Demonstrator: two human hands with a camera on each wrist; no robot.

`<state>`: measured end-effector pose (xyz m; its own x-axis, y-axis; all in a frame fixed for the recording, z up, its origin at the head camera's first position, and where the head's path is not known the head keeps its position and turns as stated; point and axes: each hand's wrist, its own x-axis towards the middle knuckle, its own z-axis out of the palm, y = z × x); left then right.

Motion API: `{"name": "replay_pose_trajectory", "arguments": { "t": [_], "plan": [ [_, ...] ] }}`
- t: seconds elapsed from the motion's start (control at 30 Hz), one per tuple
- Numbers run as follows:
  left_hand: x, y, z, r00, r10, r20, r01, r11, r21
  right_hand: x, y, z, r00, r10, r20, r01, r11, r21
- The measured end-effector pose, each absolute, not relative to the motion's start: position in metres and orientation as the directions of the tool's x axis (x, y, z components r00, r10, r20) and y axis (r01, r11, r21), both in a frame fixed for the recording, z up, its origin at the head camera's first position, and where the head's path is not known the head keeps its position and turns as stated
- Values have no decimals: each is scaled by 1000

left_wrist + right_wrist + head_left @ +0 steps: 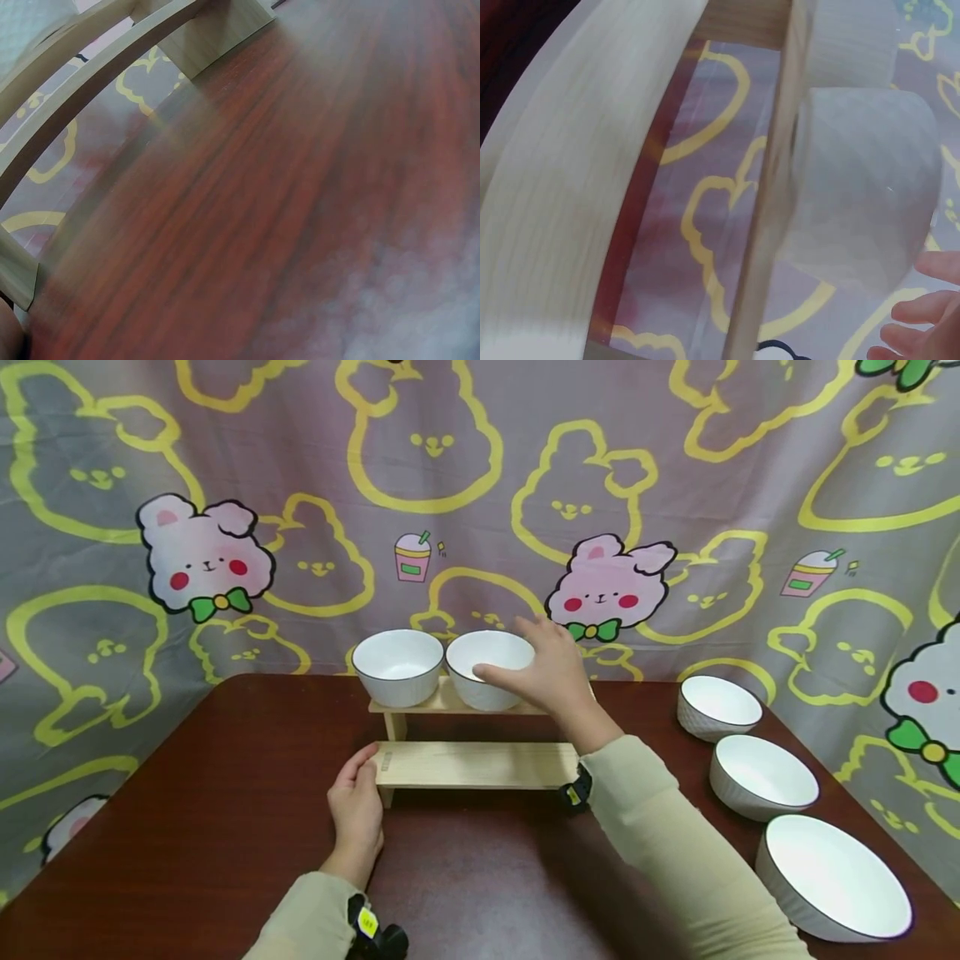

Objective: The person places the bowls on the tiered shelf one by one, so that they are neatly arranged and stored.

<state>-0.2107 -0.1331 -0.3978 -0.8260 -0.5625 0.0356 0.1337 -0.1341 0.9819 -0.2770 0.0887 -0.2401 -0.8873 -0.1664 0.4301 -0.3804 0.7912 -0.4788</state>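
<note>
A two-tier wooden rack (480,764) stands on the table. Two white bowls with thin dark rims sit side by side on its upper tier: a left bowl (397,668) and a right bowl (480,693). At the left end of the lower tier, my left hand (356,814) grips the board's edge. My right hand (551,672) is at the right bowl, thumb in front of its rim and fingers spread. In the right wrist view, the fingers (922,307) lie beside the bowl (866,187); whether they touch it, I cannot tell.
Along the right side of the brown table (225,793) stand three more white bowls in a row: a small one (716,718) at the back, a middle one (750,785), and a large one (795,893) nearest. Behind the table hangs a patterned cloth (480,543).
</note>
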Motion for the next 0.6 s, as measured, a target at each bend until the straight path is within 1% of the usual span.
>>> {"name": "replay_pose_trajectory", "arguments": {
  "t": [0.27,0.6],
  "plan": [
    [-211,-134,-399,-826,-563,31,129,-135,983,-261,106,-230,-909,-138,394,-345,780,-522],
    [-213,-134,-400,-822,-568,33,138,-143,980,-241,135,-225,-922,-56,383,-292,750,-593]
  ]
}}
